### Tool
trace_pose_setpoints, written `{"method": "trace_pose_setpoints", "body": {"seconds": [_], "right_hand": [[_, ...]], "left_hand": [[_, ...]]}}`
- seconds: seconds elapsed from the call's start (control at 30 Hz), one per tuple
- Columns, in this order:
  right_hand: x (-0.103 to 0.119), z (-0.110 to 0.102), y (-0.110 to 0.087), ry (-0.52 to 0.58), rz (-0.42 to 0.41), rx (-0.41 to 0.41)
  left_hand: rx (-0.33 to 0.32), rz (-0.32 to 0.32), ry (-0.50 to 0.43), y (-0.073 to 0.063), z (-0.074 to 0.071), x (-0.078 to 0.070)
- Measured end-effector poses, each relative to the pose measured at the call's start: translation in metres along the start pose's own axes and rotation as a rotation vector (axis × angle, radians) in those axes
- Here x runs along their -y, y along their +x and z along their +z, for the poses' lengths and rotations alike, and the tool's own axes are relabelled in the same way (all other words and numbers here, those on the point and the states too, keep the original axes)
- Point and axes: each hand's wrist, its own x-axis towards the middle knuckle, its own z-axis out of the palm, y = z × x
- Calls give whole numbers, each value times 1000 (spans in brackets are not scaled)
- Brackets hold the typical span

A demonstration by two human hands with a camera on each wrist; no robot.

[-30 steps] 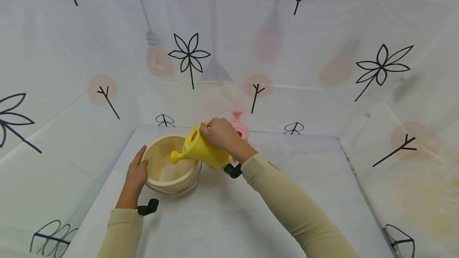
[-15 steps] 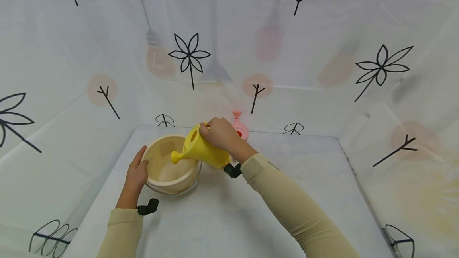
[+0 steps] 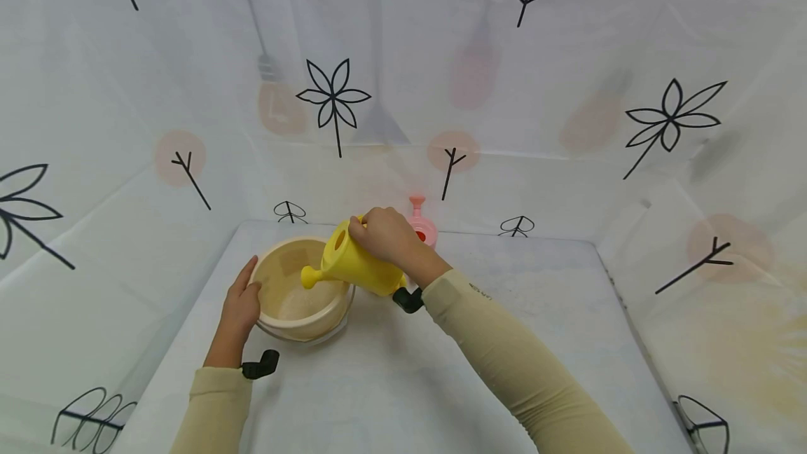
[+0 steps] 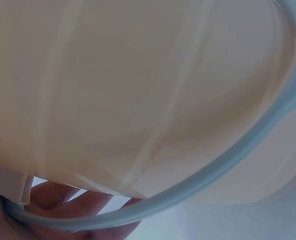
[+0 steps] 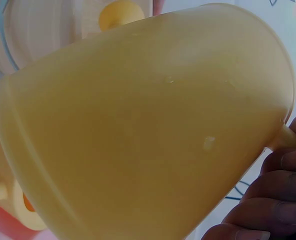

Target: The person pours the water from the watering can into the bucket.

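Observation:
A cream bucket (image 3: 302, 324) stands at the left of the white table, its pale carrying handle (image 4: 188, 190) hanging low along the outside. My left hand (image 3: 242, 305) grips the bucket's left side, thumb at the rim and fingers round the outer wall. In my right hand (image 3: 387, 237) a yellow watering can (image 3: 362, 268) is held by its handle, tipped to the left. Its round spout head (image 3: 310, 276) overlaps the bucket's opening in the head view. The curled fingers (image 5: 278, 185) show at the handle in the right wrist view. No water is visible at the spout.
A pink watering can (image 3: 426, 228) stands at the back, partly hidden behind my right hand. Beyond it rises a white patterned cloth wall (image 3: 378, 181). A yellowish object with an orange opening (image 5: 30, 207) shows at the left edge of the right wrist view.

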Motion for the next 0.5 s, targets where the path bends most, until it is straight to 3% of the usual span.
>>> {"method": "trace_pose_setpoints", "body": {"seconds": [0.5], "right_hand": [[2,1,-1,-7,-11,1]], "left_hand": [[-1,9,7,2,0,2]]}}
